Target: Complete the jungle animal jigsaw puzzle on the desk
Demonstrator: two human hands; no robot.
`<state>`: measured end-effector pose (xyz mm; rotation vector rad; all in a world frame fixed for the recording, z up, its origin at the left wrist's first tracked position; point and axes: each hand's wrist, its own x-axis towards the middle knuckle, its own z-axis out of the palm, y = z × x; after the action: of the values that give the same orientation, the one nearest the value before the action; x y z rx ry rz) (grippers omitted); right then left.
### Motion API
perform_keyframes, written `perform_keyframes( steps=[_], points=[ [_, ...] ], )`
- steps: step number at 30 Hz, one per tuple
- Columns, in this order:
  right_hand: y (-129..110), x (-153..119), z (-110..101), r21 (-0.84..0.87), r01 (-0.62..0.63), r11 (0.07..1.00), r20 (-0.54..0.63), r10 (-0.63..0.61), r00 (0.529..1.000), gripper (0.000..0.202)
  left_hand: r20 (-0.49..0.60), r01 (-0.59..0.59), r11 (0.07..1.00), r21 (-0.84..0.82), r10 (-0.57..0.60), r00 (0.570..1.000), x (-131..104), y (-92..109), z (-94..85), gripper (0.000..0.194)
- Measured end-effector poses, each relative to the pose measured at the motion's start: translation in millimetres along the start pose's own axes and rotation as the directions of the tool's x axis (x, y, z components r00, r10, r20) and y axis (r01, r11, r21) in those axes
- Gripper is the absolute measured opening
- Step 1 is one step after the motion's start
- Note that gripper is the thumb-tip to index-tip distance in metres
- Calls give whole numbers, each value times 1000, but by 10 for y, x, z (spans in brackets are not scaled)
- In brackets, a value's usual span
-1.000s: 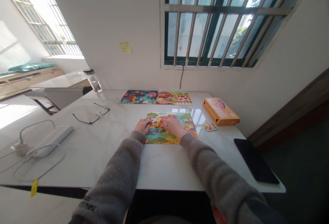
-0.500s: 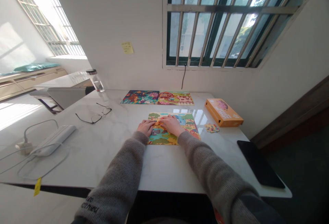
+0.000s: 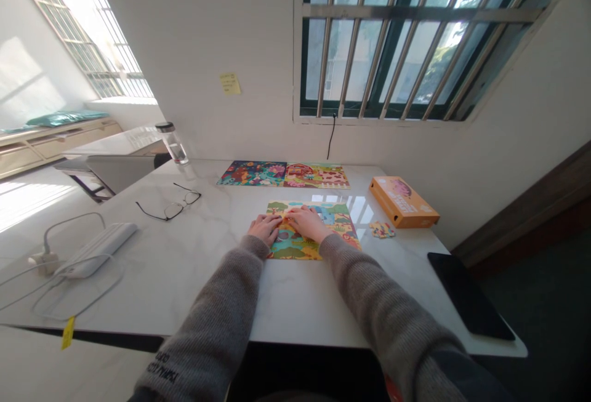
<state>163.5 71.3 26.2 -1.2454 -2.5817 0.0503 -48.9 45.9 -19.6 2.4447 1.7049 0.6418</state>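
Both bare hands are at the colourful rectangular picture puzzle with green trees and a blue-green patch (image 3: 295, 249), which lies on the white marble-patterned counter (image 3: 194, 266) between the sleeved forearms. The left hand (image 3: 266, 228) rests at the puzzle's left side, fingers bent and pointing inward; the right hand (image 3: 307, 223) reaches over its upper middle, palm down with fingers curved. Their fingertips nearly meet over an orange part of the picture (whether either one grips a piece, I cannot tell).

To the right of the puzzle sits a small cluster of multicoloured cardboard pieces (image 3: 382, 230), just in front of the orange cardboard box with a pink picture (image 3: 404, 202). A flat black rectangular device (image 3: 470, 295) lies nearer the counter's right edge. Beyond the puzzle, a dark blue floral picture sheet (image 3: 253, 173) and a red-and-yellow farm picture sheet (image 3: 317, 176) lie side by side. Thin-framed glasses (image 3: 173, 210) rest open at the left (one arm points toward the white power strip (image 3: 99, 250)).
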Motion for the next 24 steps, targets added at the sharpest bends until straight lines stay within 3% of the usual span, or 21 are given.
perform_keyframes(
  steps=[15, 24],
  points=[
    [-6, -281, -35, 64, 32, 997, 54, -35, 998, 38, -3, 0, 1000, -5, 0, 1000, -8, 76, -14, 36],
    [204, -974, -180, 142, 14, 990, -63, -5, 998, 41, -3, -39, 999, 10, 39, 999, -12, 128, -27, 35]
  ],
)
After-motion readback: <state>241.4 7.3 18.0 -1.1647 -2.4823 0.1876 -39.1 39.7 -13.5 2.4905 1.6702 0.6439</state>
